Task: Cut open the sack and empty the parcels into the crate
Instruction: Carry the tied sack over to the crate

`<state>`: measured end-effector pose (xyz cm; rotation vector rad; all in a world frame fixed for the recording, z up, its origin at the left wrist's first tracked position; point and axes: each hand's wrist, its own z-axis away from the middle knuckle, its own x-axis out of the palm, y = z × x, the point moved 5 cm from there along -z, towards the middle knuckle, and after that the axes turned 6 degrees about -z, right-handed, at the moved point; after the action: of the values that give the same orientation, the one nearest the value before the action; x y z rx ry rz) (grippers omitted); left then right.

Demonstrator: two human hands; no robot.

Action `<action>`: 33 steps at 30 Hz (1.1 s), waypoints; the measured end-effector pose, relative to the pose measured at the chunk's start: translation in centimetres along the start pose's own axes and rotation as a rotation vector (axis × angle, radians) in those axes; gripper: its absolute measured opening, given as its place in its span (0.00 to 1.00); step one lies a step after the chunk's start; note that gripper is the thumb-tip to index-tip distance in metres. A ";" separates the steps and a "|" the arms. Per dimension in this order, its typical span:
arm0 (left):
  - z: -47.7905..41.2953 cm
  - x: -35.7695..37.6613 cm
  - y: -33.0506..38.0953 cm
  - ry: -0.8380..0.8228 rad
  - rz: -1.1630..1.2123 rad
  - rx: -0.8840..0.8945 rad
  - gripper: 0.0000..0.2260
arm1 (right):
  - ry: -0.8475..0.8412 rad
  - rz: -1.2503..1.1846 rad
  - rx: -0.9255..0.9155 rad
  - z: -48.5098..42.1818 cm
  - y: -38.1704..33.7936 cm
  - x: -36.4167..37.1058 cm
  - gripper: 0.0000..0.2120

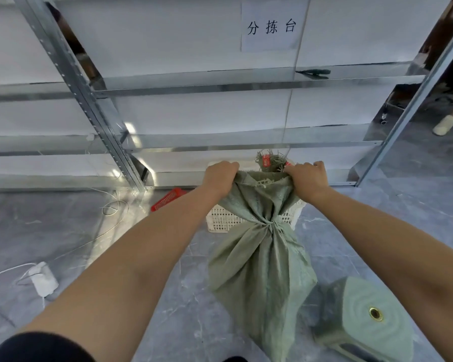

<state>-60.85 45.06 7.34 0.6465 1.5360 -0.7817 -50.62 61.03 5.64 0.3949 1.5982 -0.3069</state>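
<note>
Brightly and evenly lit, with only soft, faint shadows on the grey floor [94, 231] beside the sack [259, 262] and stool [364, 317]. Glaring white low on the metal rack [102, 121], at its left upright. Bowed by the wide lens along the rails, most toward the edges. Slightly soft throughout, yet sharp enough to read the paper sign [271, 26].

The sack [259, 270] is grey-green woven cloth, long and limp, cinched into a twisted knot at mid-length. Its near end hangs to the floor; its far end is lifted over the crate [220, 220], with the left hand [221, 173] and right hand [306, 176] gripping the bunched cloth there. A frayed edge with small red bits shows just beyond the hands. The crate is white perforated plastic, standing on the floor, partly hidden behind the sack.
</note>
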 end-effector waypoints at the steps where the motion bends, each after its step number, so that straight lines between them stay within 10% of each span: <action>1: -1.7 0.2 -0.3 -0.002 0.005 0.003 0.09 | 0.001 -0.001 0.008 -1.3 0.3 0.3 0.16; 33: -21.6 12.9 -0.8 -0.511 0.170 0.060 0.13 | -0.301 -0.102 0.094 -18.5 7.6 12.0 0.15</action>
<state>-76.18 61.03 -4.51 0.5587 0.9832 -0.7912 -64.51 76.57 -4.72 0.3224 1.3138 -0.4975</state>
